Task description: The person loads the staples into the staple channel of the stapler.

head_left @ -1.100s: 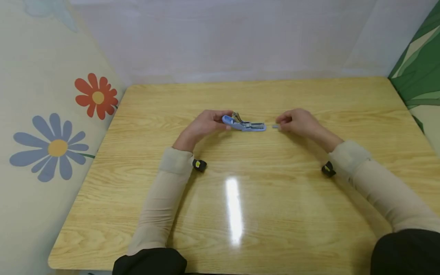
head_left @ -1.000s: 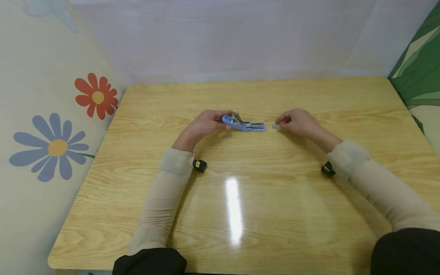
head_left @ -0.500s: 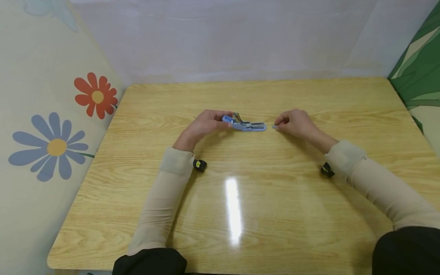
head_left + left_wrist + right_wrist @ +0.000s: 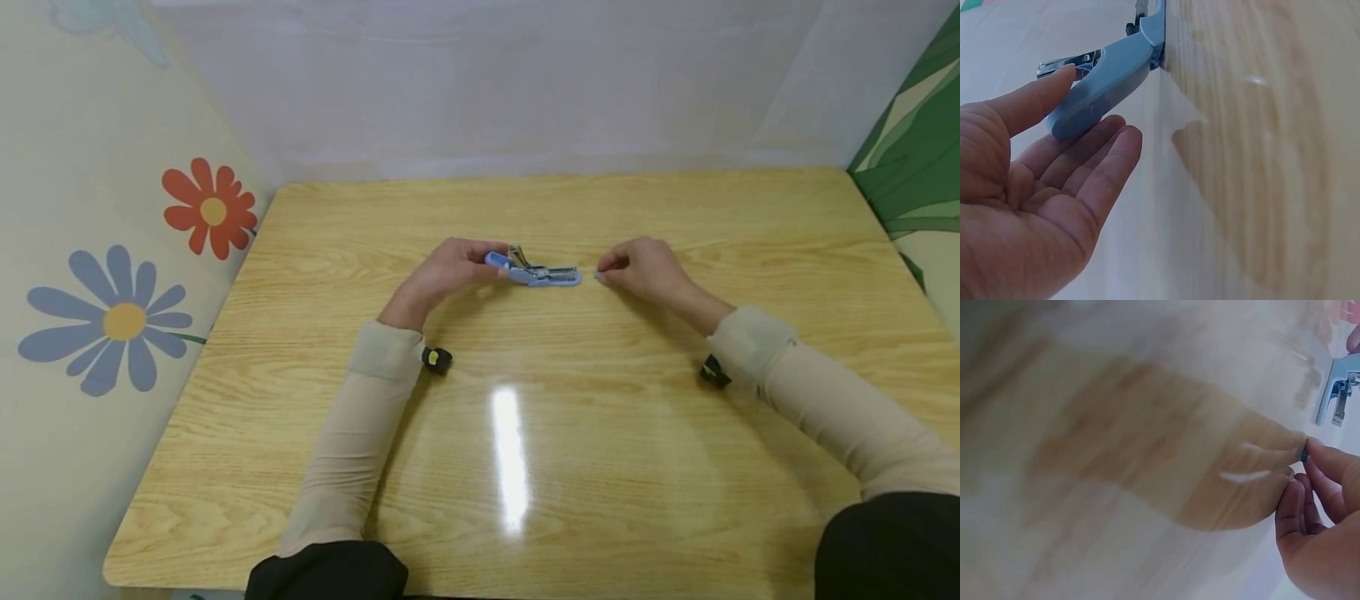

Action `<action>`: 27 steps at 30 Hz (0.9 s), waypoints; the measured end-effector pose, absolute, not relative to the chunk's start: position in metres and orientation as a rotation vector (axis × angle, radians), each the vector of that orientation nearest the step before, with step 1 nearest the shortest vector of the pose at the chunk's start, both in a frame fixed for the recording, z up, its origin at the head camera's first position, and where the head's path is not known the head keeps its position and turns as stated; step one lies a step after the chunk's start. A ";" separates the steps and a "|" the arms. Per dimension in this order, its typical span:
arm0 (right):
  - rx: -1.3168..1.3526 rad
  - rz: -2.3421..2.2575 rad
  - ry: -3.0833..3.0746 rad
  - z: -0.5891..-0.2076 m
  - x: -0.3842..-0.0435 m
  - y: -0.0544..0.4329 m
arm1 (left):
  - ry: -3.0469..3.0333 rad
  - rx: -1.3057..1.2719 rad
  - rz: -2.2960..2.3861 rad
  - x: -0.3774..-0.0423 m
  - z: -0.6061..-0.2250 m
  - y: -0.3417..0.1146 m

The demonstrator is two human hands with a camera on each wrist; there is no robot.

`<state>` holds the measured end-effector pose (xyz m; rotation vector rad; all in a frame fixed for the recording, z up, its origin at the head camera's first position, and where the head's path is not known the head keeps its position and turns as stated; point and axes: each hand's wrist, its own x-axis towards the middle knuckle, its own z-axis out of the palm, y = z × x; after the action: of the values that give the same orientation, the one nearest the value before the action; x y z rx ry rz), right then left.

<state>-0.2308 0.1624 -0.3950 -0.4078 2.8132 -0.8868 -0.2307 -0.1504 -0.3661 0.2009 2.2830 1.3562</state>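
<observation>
A light blue stapler point(image 4: 555, 282) lies opened up on the table, its metal magazine and upper part spread apart. My left hand point(image 4: 447, 273) pinches its raised end; in the left wrist view the thumb rests on top of the blue stapler body point(image 4: 1110, 78) and the fingers lie beneath. To the right, a short gap away, my right hand point(image 4: 647, 268) pinches a small grey strip of staples point(image 4: 597, 275) between thumb and fingertips. In the right wrist view only a dark tip of the staple strip point(image 4: 1304, 451) shows beyond the fingers, low over the tabletop.
The wood-grain table point(image 4: 480, 458) reflects a bright light streak near its front. Black wrist cameras point(image 4: 437, 360) sit at both sleeves. A white cloth point(image 4: 525, 83) hangs behind the back edge, and painted walls stand at left and right.
My right hand has shifted slightly left toward the stapler, and less of the staple strip shows past its fingertips. The left thumb has slid a little along the stapler; the stapler stays in place.
</observation>
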 end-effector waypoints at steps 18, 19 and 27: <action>-0.524 -0.794 2.857 -0.396 -0.232 0.162 | 2.261 0.207 1.374 -0.230 -0.368 -0.152; -0.542 -0.785 2.862 -0.397 -0.232 0.162 | 2.262 0.205 1.371 -0.230 -0.368 -0.152; -0.517 -0.819 2.879 -0.394 -0.233 0.166 | 2.242 0.213 1.375 -0.230 -0.368 -0.151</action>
<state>-0.2325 0.1664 -0.3944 -0.5175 2.8787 -0.8188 -0.2298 -0.1513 -0.3679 0.2128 2.2422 1.3751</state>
